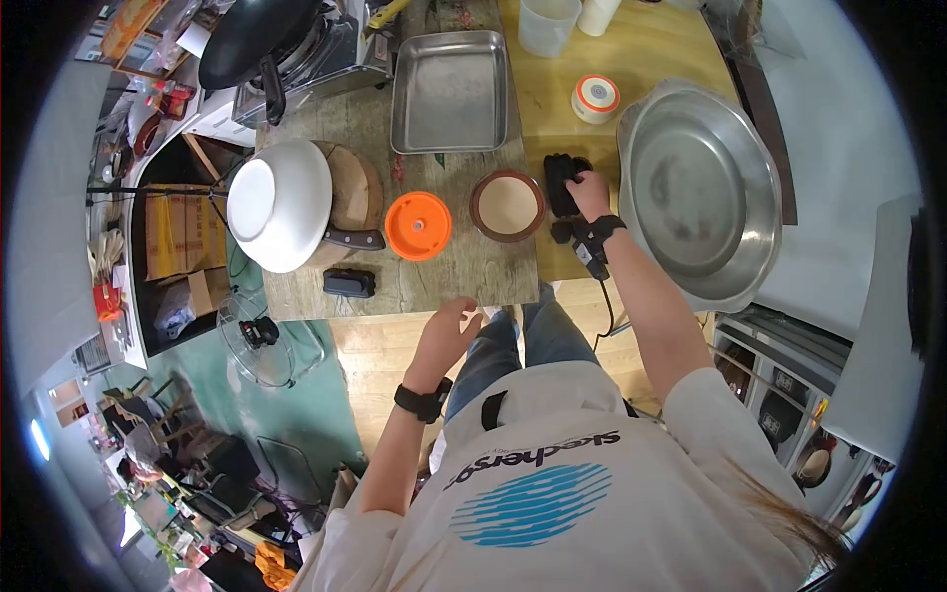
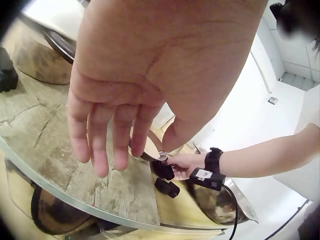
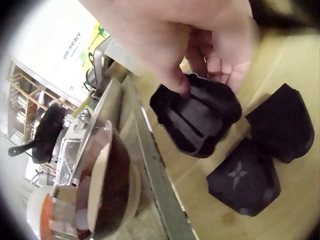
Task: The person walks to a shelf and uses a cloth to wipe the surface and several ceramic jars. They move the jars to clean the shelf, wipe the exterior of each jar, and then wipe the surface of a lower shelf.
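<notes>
A hollow, ridged, matt-black moulded piece [image 3: 200, 122] is held by the right hand [image 1: 589, 194], to the right of the round brown bowl with a cream-coloured inside [image 3: 117, 185], at the yellow wooden table [image 1: 641, 49]. Its upper edge is pinched narrowly, with 1 digit pressed on the grooved face; whether its weight is fully borne cannot be told. Also right of the bowl, just beside the piece, are seen a faceted black piece with a pale 4-petalled mark [image 3: 245, 180] and a plain faceted black piece [image 3: 285, 122]. Nothing is held by the left hand [image 1: 446, 340], its fingers loosely extended, nearer the body than the bowl. The ridged piece is judged light, shape-keeping and hardly fragile; its slipperiness cannot be told. It is best taken by the rim.
</notes>
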A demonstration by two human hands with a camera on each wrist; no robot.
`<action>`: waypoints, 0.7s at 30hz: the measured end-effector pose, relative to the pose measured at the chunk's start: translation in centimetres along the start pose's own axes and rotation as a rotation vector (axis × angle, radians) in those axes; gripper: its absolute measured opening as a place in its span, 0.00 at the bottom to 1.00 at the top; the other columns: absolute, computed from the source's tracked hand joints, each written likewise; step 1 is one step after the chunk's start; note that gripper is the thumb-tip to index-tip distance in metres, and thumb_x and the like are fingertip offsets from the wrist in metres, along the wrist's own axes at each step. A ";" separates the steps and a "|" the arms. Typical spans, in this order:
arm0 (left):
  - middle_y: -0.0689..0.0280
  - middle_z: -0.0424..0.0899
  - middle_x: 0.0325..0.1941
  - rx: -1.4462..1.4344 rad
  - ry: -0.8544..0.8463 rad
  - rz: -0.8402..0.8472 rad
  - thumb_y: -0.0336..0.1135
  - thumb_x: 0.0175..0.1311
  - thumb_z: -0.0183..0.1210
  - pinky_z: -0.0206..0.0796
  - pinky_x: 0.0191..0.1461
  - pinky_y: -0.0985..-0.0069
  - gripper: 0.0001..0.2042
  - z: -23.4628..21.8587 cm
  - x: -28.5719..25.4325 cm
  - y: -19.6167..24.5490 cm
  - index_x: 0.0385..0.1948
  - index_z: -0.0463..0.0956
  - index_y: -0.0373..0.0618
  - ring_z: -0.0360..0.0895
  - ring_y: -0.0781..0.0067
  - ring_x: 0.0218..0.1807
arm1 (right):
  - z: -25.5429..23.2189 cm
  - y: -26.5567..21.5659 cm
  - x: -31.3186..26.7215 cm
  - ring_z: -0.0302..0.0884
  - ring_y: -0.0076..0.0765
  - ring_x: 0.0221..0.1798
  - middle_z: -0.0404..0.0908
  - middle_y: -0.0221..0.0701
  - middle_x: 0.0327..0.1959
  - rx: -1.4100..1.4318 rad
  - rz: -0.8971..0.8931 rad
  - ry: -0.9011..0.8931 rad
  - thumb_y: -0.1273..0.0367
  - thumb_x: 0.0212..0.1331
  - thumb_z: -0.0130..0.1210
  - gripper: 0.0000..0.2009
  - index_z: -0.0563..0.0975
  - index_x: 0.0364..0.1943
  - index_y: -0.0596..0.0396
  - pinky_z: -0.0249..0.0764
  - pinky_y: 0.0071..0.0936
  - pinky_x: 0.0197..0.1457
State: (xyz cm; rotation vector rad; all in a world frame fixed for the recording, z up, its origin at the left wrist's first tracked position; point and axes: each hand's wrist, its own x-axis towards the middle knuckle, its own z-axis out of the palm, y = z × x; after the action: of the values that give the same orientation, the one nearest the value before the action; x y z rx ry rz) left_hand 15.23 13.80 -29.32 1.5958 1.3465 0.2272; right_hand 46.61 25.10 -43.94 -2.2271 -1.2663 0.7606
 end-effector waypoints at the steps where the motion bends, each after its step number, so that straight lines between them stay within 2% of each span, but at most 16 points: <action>1: 0.55 0.78 0.38 0.000 -0.006 0.003 0.34 0.55 0.56 0.68 0.43 0.69 0.12 0.1 -0.9 0.2 0.39 0.72 0.39 0.76 0.57 0.39 | -0.3 0.2 -1.1 0.77 0.52 0.36 0.78 0.48 0.28 0.000 0.002 0.000 0.65 0.45 0.59 0.14 0.78 0.30 0.65 0.72 0.41 0.40; 3: 0.55 0.78 0.38 0.000 -0.012 0.010 0.34 0.55 0.56 0.68 0.43 0.69 0.12 0.2 -1.0 0.2 0.39 0.72 0.39 0.76 0.57 0.39 | -0.1 0.8 -2.0 0.76 0.52 0.40 0.78 0.47 0.34 0.147 0.007 0.053 0.64 0.46 0.58 0.18 0.75 0.39 0.62 0.71 0.38 0.45; 4: 0.55 0.78 0.38 0.003 -0.014 0.017 0.34 0.55 0.56 0.68 0.43 0.69 0.12 0.1 -0.9 0.2 0.39 0.72 0.39 0.76 0.57 0.39 | -0.5 0.4 -3.0 0.76 0.52 0.40 0.78 0.47 0.34 0.149 0.005 0.055 0.64 0.46 0.58 0.18 0.75 0.39 0.62 0.71 0.38 0.45; 6: 0.55 0.78 0.38 0.008 -0.014 0.021 0.34 0.55 0.56 0.68 0.43 0.69 0.12 -0.1 -0.8 0.2 0.39 0.72 0.39 0.76 0.57 0.39 | -1.9 -1.0 -6.3 0.70 0.52 0.49 0.74 0.45 0.45 0.051 0.036 0.143 0.63 0.47 0.58 0.21 0.69 0.45 0.56 0.68 0.42 0.50; 7: 0.55 0.78 0.38 0.012 -0.022 0.020 0.34 0.55 0.56 0.68 0.43 0.69 0.12 -0.1 -0.6 0.3 0.39 0.72 0.39 0.76 0.57 0.39 | -2.5 -1.9 -8.1 0.70 0.52 0.49 0.74 0.45 0.45 0.051 0.036 0.142 0.63 0.47 0.58 0.21 0.69 0.45 0.56 0.68 0.42 0.50; 9: 0.55 0.78 0.38 0.015 -0.030 0.018 0.34 0.55 0.56 0.68 0.42 0.69 0.12 0.0 -0.3 0.2 0.39 0.72 0.39 0.76 0.57 0.39 | -3.3 -3.3 -11.0 0.61 0.54 0.57 0.65 0.42 0.54 -0.156 0.073 0.049 0.62 0.45 0.60 0.23 0.67 0.46 0.51 0.65 0.48 0.52; 10: 0.55 0.78 0.38 0.020 -0.039 0.025 0.35 0.55 0.56 0.68 0.42 0.69 0.12 0.2 -0.1 -0.1 0.39 0.72 0.39 0.76 0.57 0.39 | -2.7 -2.9 -11.5 0.61 0.54 0.57 0.65 0.42 0.54 -0.157 0.073 0.049 0.62 0.45 0.60 0.23 0.67 0.46 0.51 0.65 0.48 0.52; 12: 0.55 0.78 0.38 0.025 -0.046 0.029 0.35 0.55 0.56 0.68 0.42 0.69 0.12 0.4 0.1 -0.3 0.39 0.72 0.39 0.76 0.57 0.38 | -0.8 -1.7 -11.9 0.55 0.55 0.59 0.61 0.40 0.56 -0.183 -0.003 0.162 0.62 0.42 0.64 0.24 0.67 0.44 0.49 0.64 0.53 0.52; 15: 0.55 0.78 0.38 0.012 -0.049 0.039 0.35 0.56 0.55 0.68 0.42 0.69 0.12 0.3 -0.1 -0.5 0.39 0.72 0.39 0.76 0.57 0.38 | 0.6 -1.1 -12.1 0.56 0.55 0.58 0.62 0.40 0.55 -0.163 -0.049 0.187 0.62 0.40 0.65 0.25 0.69 0.44 0.49 0.62 0.49 0.56; 17: 0.57 0.79 0.38 0.037 -0.068 0.022 0.34 0.58 0.55 0.67 0.39 0.72 0.11 0.4 0.0 -0.7 0.39 0.72 0.39 0.77 0.63 0.38 | 0.8 -0.8 -12.0 0.56 0.55 0.58 0.62 0.40 0.54 -0.164 -0.075 0.206 0.62 0.40 0.65 0.24 0.71 0.44 0.50 0.61 0.48 0.57; 21: 0.58 0.79 0.38 0.006 -0.066 0.019 0.34 0.58 0.55 0.67 0.40 0.72 0.11 0.2 -0.3 -1.3 0.39 0.72 0.39 0.77 0.63 0.38 | 1.2 -0.3 -11.8 0.57 0.54 0.56 0.64 0.42 0.52 -0.203 -0.102 0.165 0.63 0.42 0.64 0.22 0.73 0.44 0.51 0.60 0.44 0.58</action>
State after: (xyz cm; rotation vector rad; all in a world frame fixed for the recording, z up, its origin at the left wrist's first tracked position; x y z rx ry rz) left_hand 14.43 13.30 -30.31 1.6085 1.2832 0.1808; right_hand 40.67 15.09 -41.92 -2.3073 -1.4154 0.4165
